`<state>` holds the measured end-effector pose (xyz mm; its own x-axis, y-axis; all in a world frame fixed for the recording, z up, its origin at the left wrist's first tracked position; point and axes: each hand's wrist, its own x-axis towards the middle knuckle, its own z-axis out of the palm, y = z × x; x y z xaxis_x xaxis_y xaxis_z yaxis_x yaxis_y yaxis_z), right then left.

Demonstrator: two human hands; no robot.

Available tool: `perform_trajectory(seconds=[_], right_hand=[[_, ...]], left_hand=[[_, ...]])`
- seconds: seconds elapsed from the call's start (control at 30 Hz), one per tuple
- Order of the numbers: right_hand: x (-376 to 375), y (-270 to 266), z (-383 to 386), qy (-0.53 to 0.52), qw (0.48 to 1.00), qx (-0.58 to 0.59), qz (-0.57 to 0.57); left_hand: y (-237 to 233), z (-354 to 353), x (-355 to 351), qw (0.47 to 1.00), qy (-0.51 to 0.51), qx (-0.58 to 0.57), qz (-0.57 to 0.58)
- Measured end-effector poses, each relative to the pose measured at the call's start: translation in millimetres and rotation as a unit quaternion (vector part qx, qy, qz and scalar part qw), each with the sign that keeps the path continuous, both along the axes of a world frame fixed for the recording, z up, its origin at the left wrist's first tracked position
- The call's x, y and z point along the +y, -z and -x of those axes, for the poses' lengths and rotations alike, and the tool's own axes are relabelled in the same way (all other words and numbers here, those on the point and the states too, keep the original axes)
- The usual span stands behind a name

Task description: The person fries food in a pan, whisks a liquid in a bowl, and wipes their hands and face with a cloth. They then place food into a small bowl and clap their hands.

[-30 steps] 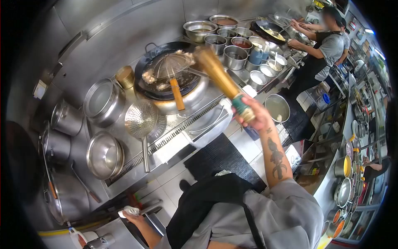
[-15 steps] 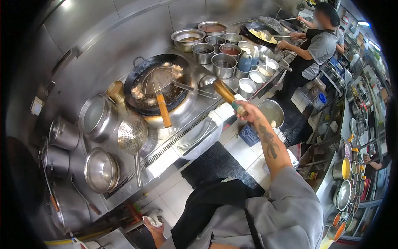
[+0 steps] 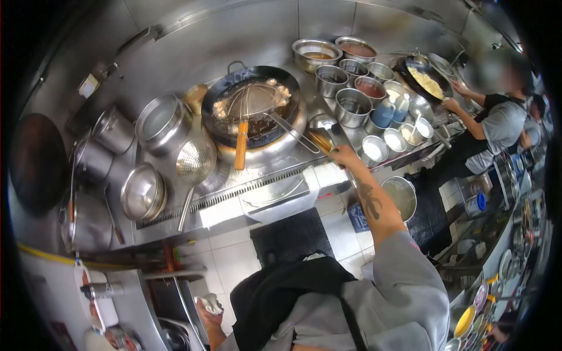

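Observation:
My right hand (image 3: pixel 345 157) is closed at the end of a brown bamboo brush (image 3: pixel 319 140), low at the stove's front edge. Beside the brush are a metal ladle (image 3: pixel 321 121) and a dark flat utensil (image 3: pixel 340 137); whether my fingers touch these is unclear. My left hand (image 3: pixel 211 320) hangs low, closed around a crumpled white cloth (image 3: pixel 209 303). Left of the brush, a large wok (image 3: pixel 212 105) holds dark oil with pieces frying round a wire strainer (image 3: pixel 255 100) with a wooden handle.
Metal pots (image 3: pixel 353 107) and blue bottles (image 3: pixel 384 112) stand right of the wok. A perforated ladle (image 3: pixel 196 161) and stacked bowls (image 3: pixel 141 190) sit left. Another person (image 3: pixel 497 126) works at a second wok (image 3: pixel 414 73). A large pot (image 3: pixel 400 199) stands below the counter.
My right hand has lowered the brush toward the stove edge, beside the ladle. My view has turned, shifting the stove rightward. My left hand still holds the cloth. The other person's wok is tilted more.

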<state>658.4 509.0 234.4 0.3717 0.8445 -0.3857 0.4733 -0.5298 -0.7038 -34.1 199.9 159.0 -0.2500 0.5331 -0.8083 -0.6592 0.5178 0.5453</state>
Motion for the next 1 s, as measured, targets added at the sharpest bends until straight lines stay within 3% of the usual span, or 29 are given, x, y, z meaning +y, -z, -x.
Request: perform_trajectory(seconds=[0.1, 0.13, 0.2, 0.27, 0.33, 0.37, 0.4, 0.5, 0.57, 0.67, 0.77, 0.93, 1.0], right_hand=[[1.5, 32.7, -1.2, -0.06, 0.959, -0.264, -0.086], [2.7, 36.9, -2.7, -0.052, 0.978, -0.194, -0.054], [-0.8, 51.8, -3.5, -0.077, 0.969, -0.226, -0.06], [-6.7, 62.8, -1.1, -0.129, 0.958, -0.251, -0.048], [-11.0, 62.5, -0.9, -0.144, 0.955, -0.25, -0.062], [-17.8, 56.7, -0.5, -0.151, 0.954, -0.251, -0.067], [-24.8, 55.0, -3.0, -0.142, 0.95, -0.26, -0.098], [-65.8, 14.9, 7.7, -0.098, 0.951, -0.231, -0.183], [-99.4, 18.2, 7.2, -0.091, 0.935, -0.186, -0.288], [-161.3, 53.2, 5.2, -0.128, 0.935, -0.145, -0.298], [-237.9, 92.9, 7.0, -0.178, 0.919, -0.177, -0.305], [-351.1, 113.2, 25.1, -0.123, 0.973, -0.172, -0.096], [-384.5, 109.8, 36.6, -0.079, 0.986, -0.149, -0.016]], left_hand=[[11.9, -30.8, -59.4, 1.0, -0.024, -0.011, 0.006], [8.7, -50.2, -72.5, 0.999, -0.035, -0.002, -0.006], [13.5, -74.2, -100.1, 0.996, -0.092, 0.019, -0.012], [23.4, -79.5, -119.3, 0.997, -0.063, 0.005, -0.04], [22.0, -83.7, -113.5, 0.994, -0.09, -0.054, -0.002], [11.8, -95.2, -103.1, 0.994, -0.104, -0.023, -0.011], [25.1, -84.5, -101.2, 0.997, -0.05, -0.042, -0.051], [13.5, -99.1, -50.1, 0.997, -0.015, -0.004, -0.075], [21.3, -102.4, -8.0, 0.996, 0.031, -0.017, -0.087], [-9.4, -136.7, 73.1, 0.975, 0.161, 0.124, -0.089], [-33.2, -164.6, 152.7, 0.932, 0.256, 0.232, -0.108], [-36.9, -193.5, 263.0, 0.832, 0.334, 0.411, -0.166], [-45.3, -197.7, 286.4, 0.759, 0.323, 0.54, -0.169]])
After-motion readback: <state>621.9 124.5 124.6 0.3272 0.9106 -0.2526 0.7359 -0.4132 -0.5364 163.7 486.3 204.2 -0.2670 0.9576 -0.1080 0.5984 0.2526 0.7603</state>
